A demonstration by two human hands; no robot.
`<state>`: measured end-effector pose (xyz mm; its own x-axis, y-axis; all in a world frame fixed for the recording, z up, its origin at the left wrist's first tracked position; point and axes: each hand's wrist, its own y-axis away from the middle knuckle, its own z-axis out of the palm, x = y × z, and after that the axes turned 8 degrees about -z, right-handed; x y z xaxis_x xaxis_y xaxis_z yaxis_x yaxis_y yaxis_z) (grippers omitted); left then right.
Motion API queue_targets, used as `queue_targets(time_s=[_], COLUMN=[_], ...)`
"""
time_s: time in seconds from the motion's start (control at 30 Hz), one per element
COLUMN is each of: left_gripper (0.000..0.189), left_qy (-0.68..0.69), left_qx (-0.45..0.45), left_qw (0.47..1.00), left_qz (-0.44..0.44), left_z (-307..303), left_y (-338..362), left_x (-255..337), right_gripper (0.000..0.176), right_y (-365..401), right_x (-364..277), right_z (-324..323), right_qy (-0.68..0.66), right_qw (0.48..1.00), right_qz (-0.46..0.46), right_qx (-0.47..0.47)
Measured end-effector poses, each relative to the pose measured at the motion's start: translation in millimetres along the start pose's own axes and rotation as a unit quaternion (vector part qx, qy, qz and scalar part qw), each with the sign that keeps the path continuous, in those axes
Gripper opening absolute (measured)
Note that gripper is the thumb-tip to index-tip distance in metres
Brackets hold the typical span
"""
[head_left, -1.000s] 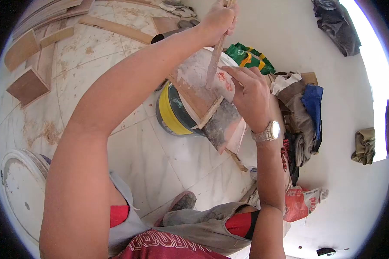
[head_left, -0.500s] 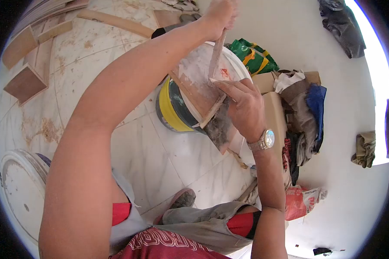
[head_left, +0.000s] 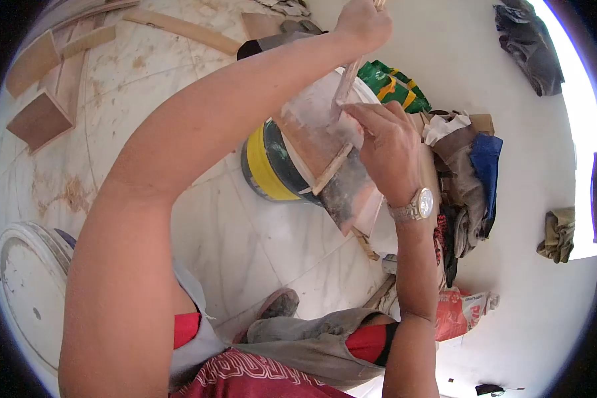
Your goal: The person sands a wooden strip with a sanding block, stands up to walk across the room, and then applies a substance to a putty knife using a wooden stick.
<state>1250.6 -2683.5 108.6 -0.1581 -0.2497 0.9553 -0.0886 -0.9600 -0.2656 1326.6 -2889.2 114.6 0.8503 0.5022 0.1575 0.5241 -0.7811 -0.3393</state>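
Note:
My left hand, at the top, is closed around a narrow wooden strip that slants down toward my right hand. My right hand, with a watch on its wrist, has thumb and fingers pinched near the strip's lower end. Something pale and blurred is at these fingertips; I cannot make out what it is. Below both hands a dusty brown board lies over a bucket with a yellow band. A second thin wooden strip lies across the board, close to my right hand.
Wooden boards and a long plank lie on the dusty tiled floor. At lower left is a white bucket lid. A green bag, piled clothes and a red-and-white sack line the right wall.
Both hands have moved a little to the right, the wooden strip with them. My right fingers have shifted slightly up, and the pale blur at their tips is larger.

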Motion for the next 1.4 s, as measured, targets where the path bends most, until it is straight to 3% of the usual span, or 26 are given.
queue_targets(time_s=[0.07,0.17,0.37,0.47,0.6,0.67,0.8,0.97,1.07,1.17,1.3,1.4], left_gripper=[0.054,0.053,0.053,0.034,0.036,0.042,0.030,0.028,0.028,0.028,0.031,0.043], left_qy=[-0.010,0.043,0.014,-0.041,0.076,0.085,0.058,0.004,0.161,0.189,0.164,0.099], left_qx=[0.083,0.003,0.041,0.107,0.045,0.007,0.047,0.090,0.010,0.009,0.008,-0.002], left_qw=[0.996,0.999,0.999,0.988,0.995,0.996,0.996,0.995,0.986,0.980,0.985,0.991], left_qz=[0.045,-0.024,0.030,0.102,0.043,0.021,0.049,0.052,-0.049,-0.056,-0.052,-0.088], left_z=[13.6,1.2,-2.0,8.2,8.2,4.1,10.6,2.1,-5.6,-6.7,-7.1,-23.9], left_y=[-9.0,1.5,-1.2,-28.2,-5.2,-0.1,-6.6,-11.2,-9.7,-10.0,-11.6,-18.8], left_x=[-16.0,-1.2,-8.8,-40.0,-9.7,-3.3,-11.1,-21.3,-24.1,-26.2,-15.1,2.9], right_gripper=[0.036,0.035,0.033,0.032,0.034,0.035,0.037,0.039,0.040,0.039,0.037,0.035], right_y=[8.7,16.0,19.9,18.5,11.4,2.0,-3.7,4.4,10.7,12.1,16.6,18.9], right_x=[0.7,-5.3,-23.0,-23.7,-11.9,-1.7,3.3,1.1,1.6,-1.7,-0.1,4.4], right_z=[8.4,7.3,3.2,-1.2,-6.2,-11.7,-4.8,1.2,6.4,2.8,-1.6,1.7], right_qy=[0.004,0.008,0.031,0.011,-0.077,-0.041,-0.020,-0.034,-0.033,-0.029,-0.056,-0.094], right_qw=[1.000,1.000,0.998,0.998,0.996,0.999,0.999,0.999,0.999,0.999,0.996,0.995], right_qz=[-0.007,-0.019,-0.032,-0.029,0.024,0.026,0.020,0.007,-0.001,0.000,0.015,0.028], right_qx=[0.005,-0.012,-0.043,-0.056,-0.046,-0.014,0.032,-0.007,-0.009,-0.025,-0.073,-0.033])
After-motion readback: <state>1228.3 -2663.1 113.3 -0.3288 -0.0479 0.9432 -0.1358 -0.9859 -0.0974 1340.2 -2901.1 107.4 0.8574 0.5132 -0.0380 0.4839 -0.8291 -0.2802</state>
